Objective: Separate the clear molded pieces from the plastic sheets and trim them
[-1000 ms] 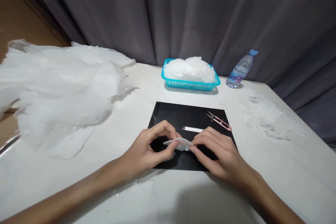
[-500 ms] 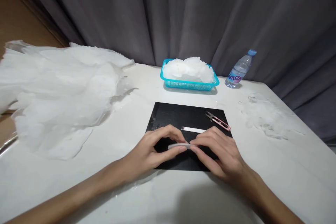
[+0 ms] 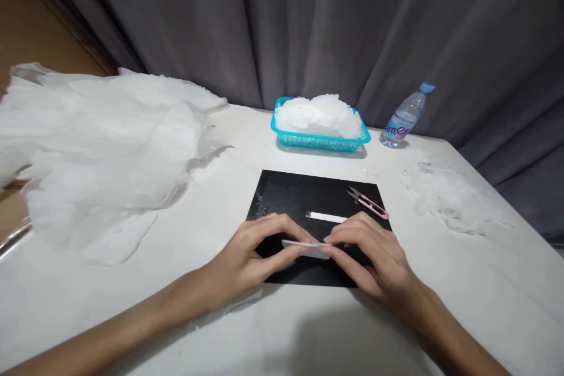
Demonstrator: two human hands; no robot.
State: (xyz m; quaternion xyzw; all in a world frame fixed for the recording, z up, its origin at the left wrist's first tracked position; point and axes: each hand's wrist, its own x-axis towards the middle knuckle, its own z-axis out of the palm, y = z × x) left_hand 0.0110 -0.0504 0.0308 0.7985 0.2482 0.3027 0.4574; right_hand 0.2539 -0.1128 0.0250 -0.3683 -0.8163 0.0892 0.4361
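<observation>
Between the fingertips of both hands is a small, thin whitish piece [image 3: 318, 252], seen nearly edge-on; its kind is unclear. My left hand [image 3: 259, 249] pinches it from the left with thumb and fingers. From the right, my right hand [image 3: 374, 252] grips its other end the same way. Both hands are over a black mat [image 3: 299, 188]. On the mat behind them lies a narrow white strip [image 3: 326, 217] with a dark end, partly hidden by my right hand. Pink thread snips [image 3: 371, 204] rest near the mat's right corner, blades apart.
A big heap of white sheer material [image 3: 110, 147] covers the table's left side. At the back stands a blue basket [image 3: 321, 142] filled with white pieces [image 3: 317, 114]. A water bottle [image 3: 403, 120] is right of it. Thin clear scraps [image 3: 453, 197] lie at the right.
The whitish piece has tilted between my fingers, so more of its flat face shows. My hands have barely moved, and the whole view has shifted slightly.
</observation>
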